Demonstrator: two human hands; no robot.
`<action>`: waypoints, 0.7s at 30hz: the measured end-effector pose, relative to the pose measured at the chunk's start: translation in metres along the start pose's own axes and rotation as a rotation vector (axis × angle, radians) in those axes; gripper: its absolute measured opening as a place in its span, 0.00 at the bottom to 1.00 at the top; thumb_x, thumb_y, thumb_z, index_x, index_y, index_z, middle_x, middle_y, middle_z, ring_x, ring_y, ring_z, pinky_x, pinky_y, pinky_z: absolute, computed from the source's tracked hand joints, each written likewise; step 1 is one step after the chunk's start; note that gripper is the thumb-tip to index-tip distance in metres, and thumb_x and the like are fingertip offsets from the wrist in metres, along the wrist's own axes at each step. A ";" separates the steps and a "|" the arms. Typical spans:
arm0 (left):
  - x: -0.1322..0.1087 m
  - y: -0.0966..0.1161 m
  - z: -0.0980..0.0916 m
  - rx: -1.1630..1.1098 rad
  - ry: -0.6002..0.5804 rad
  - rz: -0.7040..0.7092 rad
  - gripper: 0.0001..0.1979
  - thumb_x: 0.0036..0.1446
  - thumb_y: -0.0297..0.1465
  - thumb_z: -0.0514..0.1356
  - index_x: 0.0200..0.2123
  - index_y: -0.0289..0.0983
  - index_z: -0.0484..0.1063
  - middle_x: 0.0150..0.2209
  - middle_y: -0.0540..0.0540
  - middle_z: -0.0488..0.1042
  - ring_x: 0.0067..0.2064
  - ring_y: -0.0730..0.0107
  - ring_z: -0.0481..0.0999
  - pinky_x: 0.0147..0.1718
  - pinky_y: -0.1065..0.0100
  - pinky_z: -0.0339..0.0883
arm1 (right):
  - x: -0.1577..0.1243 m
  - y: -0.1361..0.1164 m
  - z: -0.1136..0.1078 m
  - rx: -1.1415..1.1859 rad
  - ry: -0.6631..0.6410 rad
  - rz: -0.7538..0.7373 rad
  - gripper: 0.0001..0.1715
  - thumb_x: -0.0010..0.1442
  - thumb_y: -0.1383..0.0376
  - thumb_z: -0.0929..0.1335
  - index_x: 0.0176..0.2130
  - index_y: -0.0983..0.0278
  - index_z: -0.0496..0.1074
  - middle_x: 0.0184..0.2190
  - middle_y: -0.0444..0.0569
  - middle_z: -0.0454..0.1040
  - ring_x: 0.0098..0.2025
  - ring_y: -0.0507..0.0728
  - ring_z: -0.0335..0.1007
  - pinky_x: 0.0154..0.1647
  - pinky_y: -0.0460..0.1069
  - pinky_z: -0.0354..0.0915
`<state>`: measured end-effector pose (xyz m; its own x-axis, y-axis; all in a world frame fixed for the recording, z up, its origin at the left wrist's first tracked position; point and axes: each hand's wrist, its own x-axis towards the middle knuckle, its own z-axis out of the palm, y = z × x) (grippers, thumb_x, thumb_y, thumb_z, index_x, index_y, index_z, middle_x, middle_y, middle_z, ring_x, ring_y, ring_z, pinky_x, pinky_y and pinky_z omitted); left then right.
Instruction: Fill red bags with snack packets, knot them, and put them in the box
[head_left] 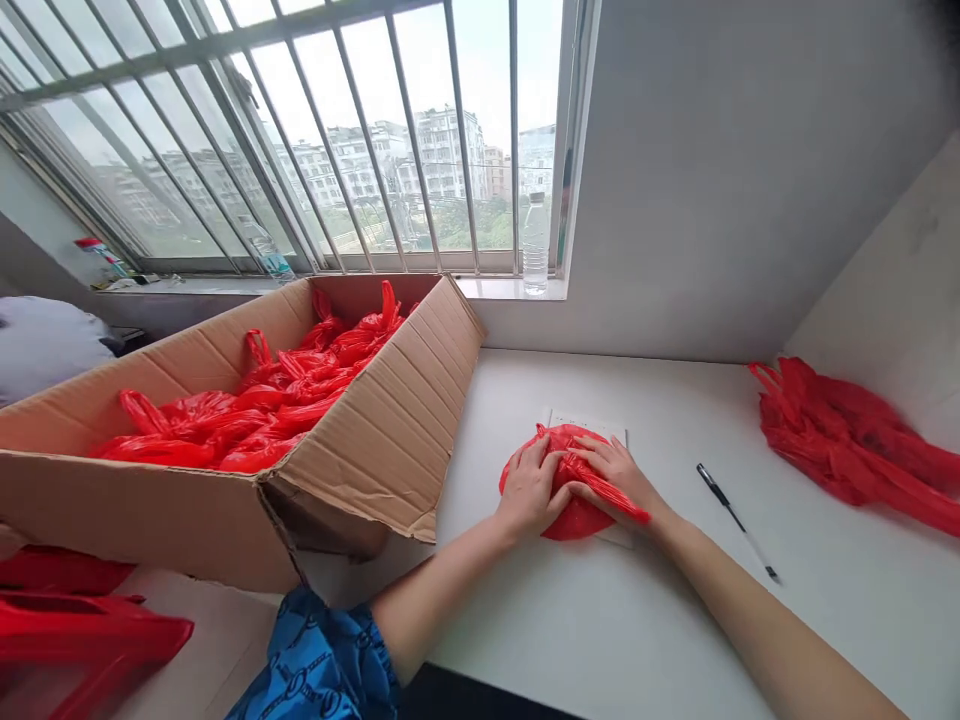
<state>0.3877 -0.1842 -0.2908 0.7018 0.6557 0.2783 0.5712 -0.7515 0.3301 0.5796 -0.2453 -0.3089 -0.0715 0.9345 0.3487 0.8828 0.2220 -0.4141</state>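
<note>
A red plastic bag (576, 520) lies bunched on the white table, on top of a white sheet or pad (619, 437) that shows at its edges. My left hand (531, 488) rests on the bag's left part with its fingers bent over the plastic. From the right, my right hand (616, 478) presses on the bag, and a twisted strip of red plastic runs across it toward the wrist. Both hands touch the bag and nearly meet in the middle. What the bag holds is hidden.
An open cardboard box (390, 440) full of red bags (277, 400) stands left. A pen (739, 522) and more red bags (847, 430) lie right. Further red bags (82, 630) are at the lower left. A bottle (535, 245) stands on the windowsill.
</note>
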 end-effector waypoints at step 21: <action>-0.064 -0.003 -0.355 -0.347 0.672 -0.475 0.21 0.55 0.44 0.64 0.39 0.28 0.77 0.28 0.53 0.74 0.29 0.83 0.68 0.30 0.80 0.60 | -0.020 -0.044 0.010 0.324 0.081 -0.099 0.17 0.69 0.56 0.60 0.32 0.57 0.71 0.27 0.48 0.73 0.29 0.58 0.71 0.29 0.53 0.67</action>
<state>0.1900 -0.1981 0.0109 -0.0356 0.8784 0.4766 0.5011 -0.3969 0.7690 0.5380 -0.2706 -0.3060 -0.1006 0.8819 0.4606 0.6794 0.3991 -0.6157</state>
